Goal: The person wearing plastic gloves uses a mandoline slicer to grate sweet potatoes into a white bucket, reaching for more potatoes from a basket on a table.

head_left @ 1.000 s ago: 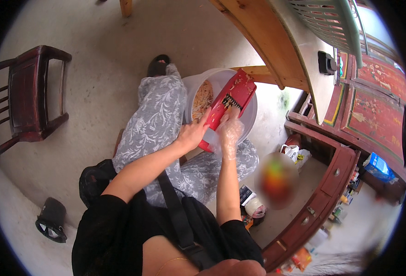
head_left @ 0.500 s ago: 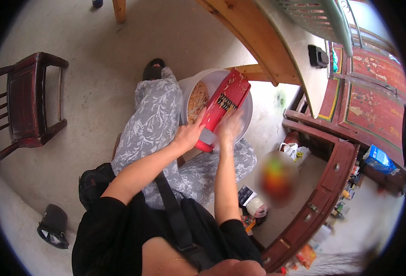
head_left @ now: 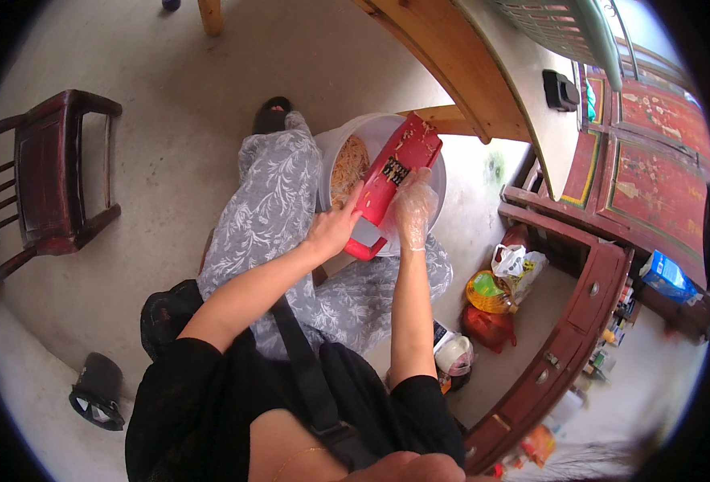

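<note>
A long red grater (head_left: 377, 197) with a dark toothed blade strip slants across a white plastic tub (head_left: 332, 136) between my knees. Pale shreds cling to the grater's upper end. My left hand (head_left: 333, 230) is bare and grips the grater's side above its loop handle. Over the lower blade edge lies my right hand (head_left: 413, 210), in a clear plastic glove, its fingers curled down against the red surface. Whatever sits under those fingers is hidden. Inside the tub, left of the grater, is a heap of orange-and-pale vegetable shreds (head_left: 348, 170).
Beyond the tub stands a wooden table (head_left: 459, 60). A dark wooden chair (head_left: 45, 173) is at the left. On the right, a bottle of yellow oil (head_left: 490, 291) and a red plastic bag (head_left: 487, 325) lie beside a red drawer cabinet (head_left: 560, 345). A black cap (head_left: 98, 390) rests lower left.
My right hand was blurred with motion over the blades; now it shows sharply, slightly right of its earlier place. The left hand keeps its hold on the grater.
</note>
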The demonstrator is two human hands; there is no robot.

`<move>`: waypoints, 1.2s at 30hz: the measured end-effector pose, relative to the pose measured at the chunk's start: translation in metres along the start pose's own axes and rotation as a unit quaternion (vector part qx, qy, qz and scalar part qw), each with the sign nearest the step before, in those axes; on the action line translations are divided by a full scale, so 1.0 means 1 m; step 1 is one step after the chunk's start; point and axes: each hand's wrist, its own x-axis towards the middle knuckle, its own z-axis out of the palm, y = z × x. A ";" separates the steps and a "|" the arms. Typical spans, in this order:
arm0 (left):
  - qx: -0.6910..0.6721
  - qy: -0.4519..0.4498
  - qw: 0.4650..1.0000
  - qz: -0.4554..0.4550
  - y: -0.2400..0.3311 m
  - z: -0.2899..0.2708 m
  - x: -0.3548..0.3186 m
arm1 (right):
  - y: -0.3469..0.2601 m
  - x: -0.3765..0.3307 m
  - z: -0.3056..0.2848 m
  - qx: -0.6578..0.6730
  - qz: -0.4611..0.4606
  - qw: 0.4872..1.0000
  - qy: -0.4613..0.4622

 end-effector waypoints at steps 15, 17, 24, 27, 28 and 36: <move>0.020 -0.022 0.999 -0.013 0.005 -0.008 -0.004 | -0.004 -0.029 0.002 0.102 0.038 0.994 0.000; 0.012 -0.018 1.000 -0.009 0.004 -0.005 -0.001 | 0.007 -0.041 0.004 0.182 -0.067 0.979 0.064; 0.014 -0.014 1.000 -0.011 -0.001 -0.001 -0.001 | 0.001 -0.080 -0.025 0.269 -0.051 0.962 -0.010; -0.003 -0.029 0.999 -0.019 0.004 -0.006 -0.001 | 0.004 -0.085 -0.020 0.210 -0.105 0.972 -0.020; -0.004 -0.026 1.000 -0.013 0.005 -0.005 0.001 | 0.005 -0.085 -0.019 0.209 -0.096 0.973 -0.022; -0.003 0.011 1.000 0.000 -0.003 -0.001 0.001 | 0.014 -0.076 -0.030 0.332 0.069 0.940 -0.045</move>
